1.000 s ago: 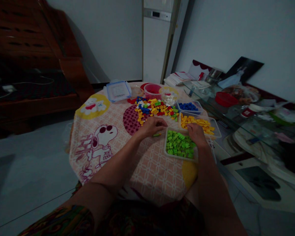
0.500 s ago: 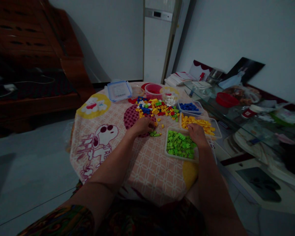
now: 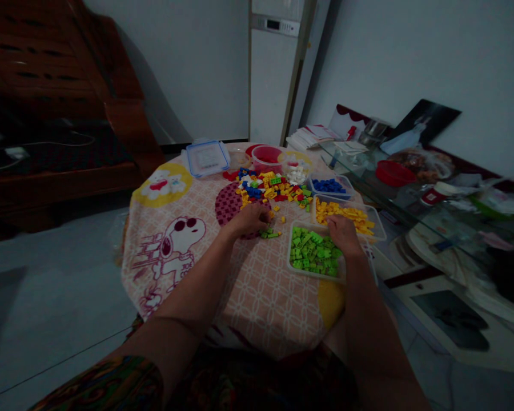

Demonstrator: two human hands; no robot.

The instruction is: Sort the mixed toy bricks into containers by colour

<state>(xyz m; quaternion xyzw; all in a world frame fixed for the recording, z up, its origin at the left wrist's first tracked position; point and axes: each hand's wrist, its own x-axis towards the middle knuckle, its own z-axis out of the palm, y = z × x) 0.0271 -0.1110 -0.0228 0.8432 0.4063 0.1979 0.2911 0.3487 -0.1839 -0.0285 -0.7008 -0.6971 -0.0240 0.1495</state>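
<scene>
Dim room with pale walls [image 3: 188, 68]

The light is low and greyish. On the left stands a dark reddish-brown wooden bench [image 3: 126, 123], with pale floor [image 3: 64, 297] in front, crossed by a thin dark line. At the far centre is a tall white cabinet [image 3: 272, 85] with a small dark panel. Along the right wall runs a cluttered glass-topped stand [image 3: 405, 202].

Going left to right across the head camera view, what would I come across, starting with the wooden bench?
Brown wooden bench, clear plastic lid with blue rim, bare left hand, heap of small white plastic bricks, bare right hand, red plastic bowl.
</scene>
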